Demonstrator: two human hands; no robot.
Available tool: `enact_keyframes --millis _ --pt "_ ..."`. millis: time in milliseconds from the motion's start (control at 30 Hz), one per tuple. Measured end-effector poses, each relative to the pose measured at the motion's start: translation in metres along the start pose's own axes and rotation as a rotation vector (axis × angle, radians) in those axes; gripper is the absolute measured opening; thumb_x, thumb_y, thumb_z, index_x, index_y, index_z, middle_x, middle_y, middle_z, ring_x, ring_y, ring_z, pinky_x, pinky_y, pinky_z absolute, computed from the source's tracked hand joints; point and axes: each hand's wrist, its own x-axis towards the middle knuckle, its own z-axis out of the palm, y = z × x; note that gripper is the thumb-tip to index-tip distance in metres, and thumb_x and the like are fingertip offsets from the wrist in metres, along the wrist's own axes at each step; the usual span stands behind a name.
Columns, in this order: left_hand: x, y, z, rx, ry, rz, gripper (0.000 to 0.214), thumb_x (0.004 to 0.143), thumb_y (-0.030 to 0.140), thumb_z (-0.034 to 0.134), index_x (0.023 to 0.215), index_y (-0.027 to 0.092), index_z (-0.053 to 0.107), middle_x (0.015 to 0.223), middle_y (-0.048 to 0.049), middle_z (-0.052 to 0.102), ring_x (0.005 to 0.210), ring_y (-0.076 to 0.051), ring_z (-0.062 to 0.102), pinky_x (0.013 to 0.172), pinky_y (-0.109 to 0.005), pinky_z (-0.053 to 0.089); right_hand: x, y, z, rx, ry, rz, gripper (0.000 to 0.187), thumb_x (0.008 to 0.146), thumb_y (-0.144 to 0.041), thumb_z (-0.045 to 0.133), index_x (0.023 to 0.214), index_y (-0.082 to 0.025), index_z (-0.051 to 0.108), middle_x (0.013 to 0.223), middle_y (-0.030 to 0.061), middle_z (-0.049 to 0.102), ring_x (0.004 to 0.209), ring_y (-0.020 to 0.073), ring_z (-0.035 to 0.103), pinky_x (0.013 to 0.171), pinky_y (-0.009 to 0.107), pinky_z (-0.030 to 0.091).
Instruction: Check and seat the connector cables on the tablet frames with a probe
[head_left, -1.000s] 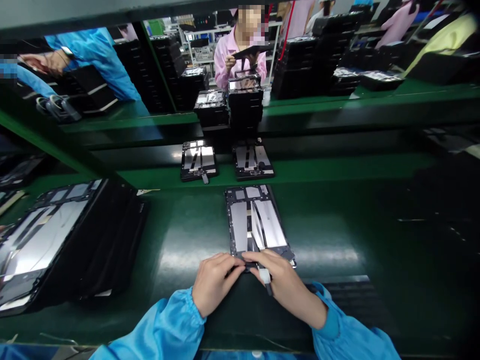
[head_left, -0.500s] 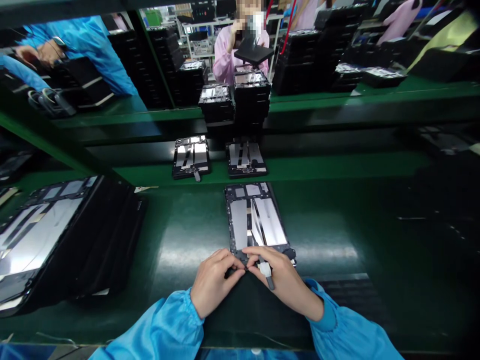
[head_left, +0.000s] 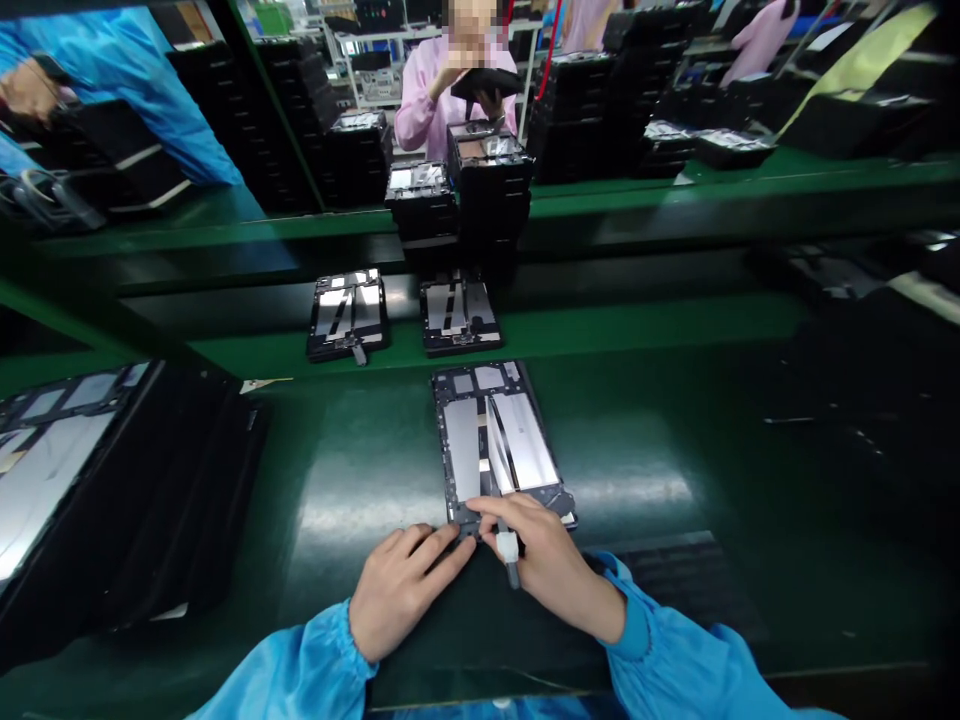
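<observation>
An opened tablet, its silver battery panels and dark flat cables exposed, lies face-down on the green bench. My left hand has its fingers stretched out, with the fingertips on the tablet's near edge at the left corner. Beside it, my right hand bends over the same edge, index finger resting on the tablet and the other fingers curled together. A short grey strip with a white pad hangs over the right fingers. What the right fingertips pinch, if anything, is hidden.
Two more opened tablets lie on the ledge beyond. A tall stack of tablets in black trays stands at the left. Further stacks rise at the back, where a person in pink handles a black tray. Dark items lie right.
My left fingers have opened out from a pinch and now lie on the tablet's edge. The right hand stays at the edge. The view has shifted slightly, and the person opposite has lowered the tray.
</observation>
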Motion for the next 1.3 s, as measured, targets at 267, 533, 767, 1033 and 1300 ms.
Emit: enact_keyframes --millis 267,533,767,1033,1300 --pt "0.002 -0.005 0.003 0.009 -0.018 0.044 0.037 0.102 0.011 0.034 0.130 0.021 0.056 0.113 -0.0062 0.063 0.090 -0.019 0.056 0.069 -0.032 0.047 0.001 0.000 -0.004 0.040 0.002 0.057 0.036 0.091 -0.009 0.054 0.122 -0.026 0.061 0.091 0.0024 0.071 0.091 0.0190 0.065 0.084 0.033 0.053" --pt "0.003 0.006 0.008 -0.037 -0.066 -0.053 0.037 0.102 0.011 0.030 0.128 0.017 0.056 0.114 -0.0099 0.060 0.089 -0.018 0.055 0.073 -0.031 0.049 -0.021 -0.010 -0.027 0.318 0.031 0.240 0.031 0.100 -0.032 0.045 0.125 -0.028 0.062 0.096 0.0035 0.065 0.067 0.0097 0.063 0.060 0.021 0.058" --pt "0.002 0.006 0.008 -0.064 -0.077 -0.072 0.036 0.103 0.013 0.029 0.129 0.018 0.054 0.114 -0.0096 0.059 0.089 -0.018 0.055 0.073 -0.030 0.048 -0.023 -0.005 -0.015 0.283 -0.025 0.281 0.019 0.095 -0.034 0.052 0.096 -0.019 0.064 0.083 0.0042 0.066 0.064 0.0120 0.064 0.054 0.021 0.054" --pt "0.000 0.005 0.009 -0.047 -0.064 -0.061 0.037 0.101 0.010 0.033 0.129 0.020 0.054 0.114 -0.0090 0.059 0.093 -0.018 0.056 0.078 -0.030 0.049 -0.027 0.003 -0.031 0.277 0.078 0.399 0.026 0.094 -0.040 0.053 0.090 -0.018 0.065 0.063 0.0009 0.066 0.047 0.0095 0.059 0.045 0.019 0.052" --pt "-0.004 -0.001 0.003 -0.078 0.007 -0.015 0.034 0.101 0.012 0.037 0.128 0.019 0.056 0.116 -0.0090 0.061 0.100 -0.018 0.057 0.078 -0.029 0.049 -0.028 -0.004 -0.016 0.322 -0.023 0.250 0.019 0.094 -0.031 0.056 0.102 -0.020 0.068 0.084 0.0041 0.072 0.069 0.0129 0.068 0.058 0.020 0.056"
